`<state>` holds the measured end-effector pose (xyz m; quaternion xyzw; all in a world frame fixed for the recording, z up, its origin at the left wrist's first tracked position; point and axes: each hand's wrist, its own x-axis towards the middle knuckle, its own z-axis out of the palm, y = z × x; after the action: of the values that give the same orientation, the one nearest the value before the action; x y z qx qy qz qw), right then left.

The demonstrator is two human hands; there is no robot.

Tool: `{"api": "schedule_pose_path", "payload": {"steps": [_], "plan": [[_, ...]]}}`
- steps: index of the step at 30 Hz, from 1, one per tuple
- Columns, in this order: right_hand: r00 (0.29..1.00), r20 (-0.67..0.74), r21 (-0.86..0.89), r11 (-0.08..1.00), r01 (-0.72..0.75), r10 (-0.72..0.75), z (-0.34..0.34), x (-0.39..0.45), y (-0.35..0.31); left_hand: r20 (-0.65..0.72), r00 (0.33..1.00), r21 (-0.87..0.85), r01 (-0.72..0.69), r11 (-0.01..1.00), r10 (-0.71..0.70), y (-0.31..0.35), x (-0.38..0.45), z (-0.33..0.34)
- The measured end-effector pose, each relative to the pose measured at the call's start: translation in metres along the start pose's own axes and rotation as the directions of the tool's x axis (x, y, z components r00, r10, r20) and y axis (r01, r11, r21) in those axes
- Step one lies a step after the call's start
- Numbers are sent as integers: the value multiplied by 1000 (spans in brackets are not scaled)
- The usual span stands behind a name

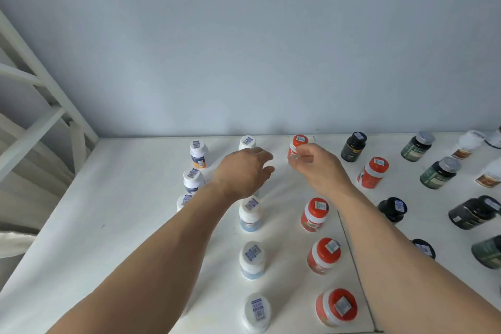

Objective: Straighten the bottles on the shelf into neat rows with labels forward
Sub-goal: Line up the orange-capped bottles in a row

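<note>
My right hand [311,163] pinches the rearmost red bottle [297,145] at the back of the white shelf [108,211]; my left hand [245,171] hovers half-open beside a white bottle [247,142]. I should twist gently, keeping it upright and aligned with the red row

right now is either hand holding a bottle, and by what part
The right hand pinches the rearmost red bottle by its body, below the cap. The left hand holds nothing visible.
</note>
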<state>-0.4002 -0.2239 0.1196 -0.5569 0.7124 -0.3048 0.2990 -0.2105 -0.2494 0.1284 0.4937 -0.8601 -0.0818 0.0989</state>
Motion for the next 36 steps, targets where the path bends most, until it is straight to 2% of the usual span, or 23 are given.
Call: {"api": "schedule_pose_path", "payload": {"steps": [3,12,23,25,29,36], "plan": [[1000,-21,-45,999,-2,1,-15,30,14,13,999,-8,44,999,-44,13,28,4],[994,111,-121,993,14,0,-14,94,38,130,972,-79,206,975,-195,31,74,26],[985,173,-70,998,-6,18,-7,110,57,276,932,-96,271,958,-236,33,102,48],[984,177,-59,998,-2,13,-11,109,56,295,921,-156,307,939,-253,32,104,50],[983,184,-33,999,12,-6,-21,104,47,363,888,-389,418,821,-281,27,106,54],[989,143,-29,999,30,-26,-35,99,26,399,898,-610,412,677,-187,21,112,56]]}}
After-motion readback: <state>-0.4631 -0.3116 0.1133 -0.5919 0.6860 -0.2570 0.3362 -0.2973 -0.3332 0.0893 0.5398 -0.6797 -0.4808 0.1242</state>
